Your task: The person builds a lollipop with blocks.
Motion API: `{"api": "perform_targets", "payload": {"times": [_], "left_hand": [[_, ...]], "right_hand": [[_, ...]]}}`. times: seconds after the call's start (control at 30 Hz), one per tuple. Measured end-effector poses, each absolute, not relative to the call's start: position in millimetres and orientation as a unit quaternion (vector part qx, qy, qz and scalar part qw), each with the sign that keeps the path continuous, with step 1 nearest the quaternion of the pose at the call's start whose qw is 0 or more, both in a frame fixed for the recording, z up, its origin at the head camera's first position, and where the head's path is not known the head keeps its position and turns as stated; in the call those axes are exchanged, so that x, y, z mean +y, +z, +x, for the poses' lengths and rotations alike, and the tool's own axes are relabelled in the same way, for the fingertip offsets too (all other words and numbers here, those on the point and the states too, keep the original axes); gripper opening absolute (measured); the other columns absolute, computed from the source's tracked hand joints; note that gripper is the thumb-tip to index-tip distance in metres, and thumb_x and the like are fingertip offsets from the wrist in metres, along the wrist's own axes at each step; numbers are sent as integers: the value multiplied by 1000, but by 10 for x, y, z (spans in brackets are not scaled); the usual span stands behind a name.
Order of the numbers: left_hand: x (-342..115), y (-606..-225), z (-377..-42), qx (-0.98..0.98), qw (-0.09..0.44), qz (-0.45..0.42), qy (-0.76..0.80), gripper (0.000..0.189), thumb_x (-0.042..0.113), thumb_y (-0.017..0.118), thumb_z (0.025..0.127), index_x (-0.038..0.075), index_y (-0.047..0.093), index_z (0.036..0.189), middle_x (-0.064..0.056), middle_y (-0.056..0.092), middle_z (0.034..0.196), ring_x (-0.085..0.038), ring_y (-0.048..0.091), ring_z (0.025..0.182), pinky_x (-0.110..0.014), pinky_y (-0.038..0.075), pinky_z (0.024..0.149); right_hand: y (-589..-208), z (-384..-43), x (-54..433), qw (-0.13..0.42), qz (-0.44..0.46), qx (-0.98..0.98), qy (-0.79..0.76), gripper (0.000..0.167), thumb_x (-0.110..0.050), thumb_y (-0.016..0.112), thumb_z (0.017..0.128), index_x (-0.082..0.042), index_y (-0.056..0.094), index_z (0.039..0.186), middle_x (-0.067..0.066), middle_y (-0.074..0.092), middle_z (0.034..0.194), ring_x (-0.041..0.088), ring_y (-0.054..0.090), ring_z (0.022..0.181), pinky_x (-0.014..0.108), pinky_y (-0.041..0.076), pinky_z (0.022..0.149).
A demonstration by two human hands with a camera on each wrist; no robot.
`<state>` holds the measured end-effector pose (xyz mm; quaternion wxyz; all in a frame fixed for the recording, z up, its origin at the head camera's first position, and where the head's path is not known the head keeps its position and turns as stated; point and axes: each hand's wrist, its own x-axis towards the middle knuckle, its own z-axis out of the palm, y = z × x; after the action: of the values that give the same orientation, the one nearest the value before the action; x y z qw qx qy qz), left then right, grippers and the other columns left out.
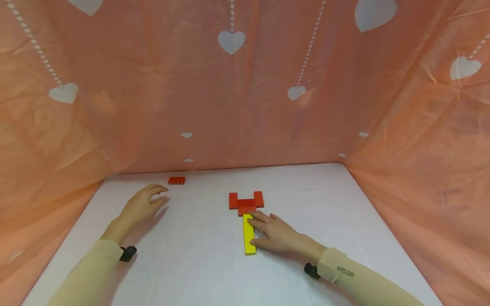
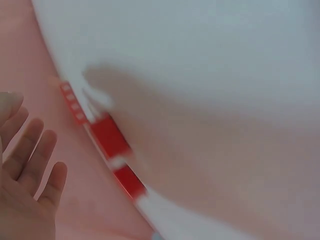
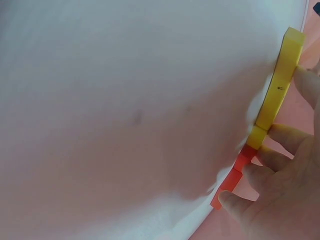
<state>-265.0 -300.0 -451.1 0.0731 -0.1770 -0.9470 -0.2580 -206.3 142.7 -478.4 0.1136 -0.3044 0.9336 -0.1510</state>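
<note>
My right hand (image 1: 277,233) lies beside a long yellow block (image 1: 249,242), its thumb touching the block near the lower end. Its forefinger reaches a short yellow block (image 1: 248,218) set end to end with the long one. Beyond these, red blocks (image 1: 246,211) form a U-like shape, two standing out as side arms. In the right wrist view, the fingers (image 3: 285,137) stretch along the yellow and red row without curling round it. My left hand (image 1: 143,202) hovers with spread fingers, holding nothing, just short of a red piece with white spots (image 1: 177,180).
A white-covered table (image 1: 191,263) carries everything. Peach cloth (image 1: 245,93) with white hearts encloses its back and sides. The left wrist view is blurred; red pieces (image 2: 110,138) show there near the table's edge. A dark wrist device (image 1: 311,270) sits under the right cuff.
</note>
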Motion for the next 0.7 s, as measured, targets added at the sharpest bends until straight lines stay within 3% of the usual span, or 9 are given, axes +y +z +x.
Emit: {"api": "perform_targets", "payload": {"times": [0.2, 0.47, 0.7], "left_hand": [[-3271, -4561, -2557, -952, 77, -180, -235, 33, 9, 73, 96, -3, 69, 126, -23, 64, 128, -42, 68, 107, -62, 53, 94], [-3392, -4551, -2492, -956, 14, -165, -240, 41, 7, 74, 92, -8, 64, 129, -32, 59, 132, -53, 56, 122, -68, 46, 103], [-3424, -4627, -2498, -956, 19, -174, -235, 35, 1, 74, 91, -9, 68, 123, -35, 61, 129, -57, 54, 124, -70, 44, 103]], "right_hand": [[-4780, -2071, 1429, 113, -304, 934, -151, 71, -53, 63, 99, -17, 46, 159, 3, 29, 170, 26, 30, 155, 58, 24, 125], [-4777, -2072, 1444, 112, -304, 933, -158, 71, -53, 63, 99, -18, 46, 159, 3, 30, 170, 26, 31, 155, 58, 23, 125], [-4786, -2064, 1444, 111, -306, 932, -159, 71, -54, 62, 100, -18, 45, 159, 2, 29, 170, 24, 29, 156, 57, 22, 125]]}}
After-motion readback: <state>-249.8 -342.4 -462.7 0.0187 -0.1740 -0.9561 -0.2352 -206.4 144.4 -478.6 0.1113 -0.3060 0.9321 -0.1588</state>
